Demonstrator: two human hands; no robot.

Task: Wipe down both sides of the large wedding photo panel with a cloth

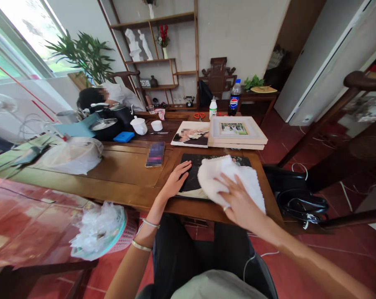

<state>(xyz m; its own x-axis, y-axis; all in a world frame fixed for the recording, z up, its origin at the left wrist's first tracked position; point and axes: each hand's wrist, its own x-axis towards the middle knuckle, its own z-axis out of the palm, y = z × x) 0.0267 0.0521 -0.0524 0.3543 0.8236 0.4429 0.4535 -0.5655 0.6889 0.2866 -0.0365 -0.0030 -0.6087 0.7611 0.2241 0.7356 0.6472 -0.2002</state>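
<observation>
A dark picture panel [195,162] with a pale patch at its near edge lies flat on the wooden table in front of me. My left hand [176,179] rests on the panel's left side, fingers stretched out and holding nothing. Spread over the right part of the panel is a fluffy white towel [217,170], which hides much of it. My right hand [239,201], a ring on one finger, presses on the towel and grips it. Beyond the panel are a photo print [191,133] and a white picture frame [256,135].
A phone [155,154] lies left of the panel. Farther back stand a white bottle [213,109], a cola bottle [234,99], orange scissors [199,115] and a white teapot [139,125]. A basket [121,238] of plastic bags is on the floor. Another person leans on the table's far left.
</observation>
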